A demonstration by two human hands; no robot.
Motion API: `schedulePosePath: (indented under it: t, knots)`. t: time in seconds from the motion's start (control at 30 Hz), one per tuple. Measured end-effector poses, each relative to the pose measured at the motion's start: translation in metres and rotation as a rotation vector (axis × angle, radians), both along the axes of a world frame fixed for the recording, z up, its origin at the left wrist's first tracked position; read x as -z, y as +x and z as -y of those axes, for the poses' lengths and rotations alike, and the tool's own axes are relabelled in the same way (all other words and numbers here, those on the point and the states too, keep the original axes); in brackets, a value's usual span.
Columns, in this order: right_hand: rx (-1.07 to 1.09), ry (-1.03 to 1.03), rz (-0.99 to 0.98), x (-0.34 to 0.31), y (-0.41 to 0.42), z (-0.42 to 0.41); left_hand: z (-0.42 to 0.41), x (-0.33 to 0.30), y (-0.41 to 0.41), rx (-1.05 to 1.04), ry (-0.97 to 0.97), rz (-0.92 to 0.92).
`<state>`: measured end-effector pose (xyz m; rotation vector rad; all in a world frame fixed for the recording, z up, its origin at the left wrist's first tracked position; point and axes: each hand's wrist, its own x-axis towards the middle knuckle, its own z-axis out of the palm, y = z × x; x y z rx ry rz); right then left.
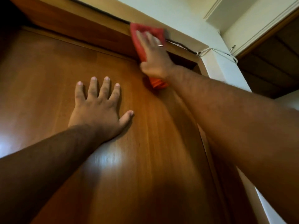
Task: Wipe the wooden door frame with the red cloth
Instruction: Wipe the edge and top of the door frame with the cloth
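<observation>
I look up at a brown wooden door and the top piece of its wooden door frame. My right hand presses the red cloth flat against that top piece, near its right corner. The cloth's lower end sticks out below my wrist. My hand is blurred. My left hand lies flat on the door with its fingers spread, below and left of the cloth, holding nothing.
A dark cable runs along the top of the frame, and a white cable continues from the corner across the pale wall. A dark wooden opening lies at the upper right.
</observation>
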<state>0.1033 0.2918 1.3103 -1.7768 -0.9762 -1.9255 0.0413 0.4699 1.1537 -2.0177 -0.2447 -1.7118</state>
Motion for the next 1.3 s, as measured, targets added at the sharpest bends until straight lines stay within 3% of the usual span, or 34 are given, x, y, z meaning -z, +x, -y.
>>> schedulePosePath:
  t: [0.1,0.2,0.33,0.43,0.67,0.83,0.97,1.1,1.3]
  knots:
    - [0.047,0.001,0.115,0.001,-0.006,-0.037,-0.006,-0.001,-0.008,-0.016,-0.012,-0.006]
    - [0.021,0.117,0.104,-0.006,0.013,0.007,0.003,-0.008,-0.012,-0.019,0.007,0.017]
    - [0.126,0.275,-0.242,-0.003,0.062,0.095,0.003,-0.001,-0.006,0.006,-0.019,-0.041]
    - [0.215,0.247,-0.408,-0.009,0.059,0.119,0.005,0.001,-0.001,0.012,-0.015,-0.03]
    - [0.078,-0.051,0.021,-0.022,-0.037,-0.028,-0.016,0.004,-0.021,-0.01,-0.146,0.099]
    - [0.011,-0.04,0.086,-0.015,-0.072,-0.101,-0.025,0.008,-0.027,-0.014,-0.202,0.096]
    - [0.069,-0.031,0.214,-0.025,-0.04,-0.07,-0.026,0.007,-0.026,-0.002,-0.182,0.118]
    - [0.1,-0.052,0.136,-0.03,-0.002,-0.003,-0.028,0.007,-0.026,-0.01,-0.159,0.106]
    - [0.285,0.102,-0.028,-0.022,0.047,0.079,-0.032,0.007,-0.027,-0.004,-0.133,0.091]
